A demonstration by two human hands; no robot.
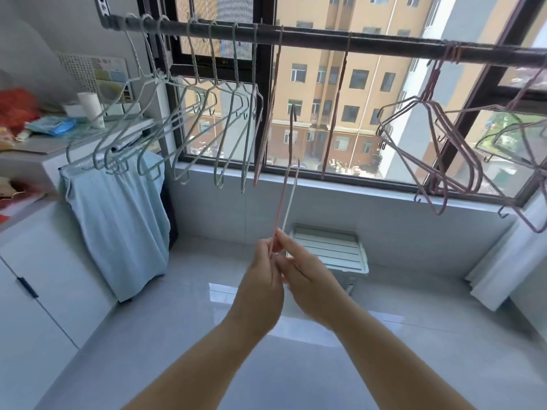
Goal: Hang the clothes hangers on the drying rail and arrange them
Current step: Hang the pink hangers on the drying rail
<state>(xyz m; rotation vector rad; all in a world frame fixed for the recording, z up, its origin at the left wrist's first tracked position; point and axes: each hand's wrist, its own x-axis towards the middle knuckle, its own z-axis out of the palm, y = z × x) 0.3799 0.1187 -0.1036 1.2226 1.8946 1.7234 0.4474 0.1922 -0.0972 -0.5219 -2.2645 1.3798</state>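
Both hands are up in front of the window. The left hand [263, 270] and the right hand [302, 273] are close together, and both grip the bottom of the held hanger [281, 208]. The fingers curl round it, but they hide the part they hold. The held hanger is turned sideways, so it looks like a thin pink line and a thin white line. I cannot tell if it is one hanger or two. Its hook is at the top, under the rail [384, 44] and not touching it.

The rail is a dark bar across the top of the window. Its right end is cut off by the edge of the picture. On the left part hang the pale green hangers [192, 113], bunched and tilted, so they are hard to count. Near the middle hang two pink hangers [273, 99], well apart, seen from the side. On the right hangs the pink bunch [438, 149], all tangled; some are cut off at the edge.

A blue cloth [118, 217] hangs by the white cupboard [44, 291] on the left. A white stool [331, 250] stands under the window, partly behind the right hand
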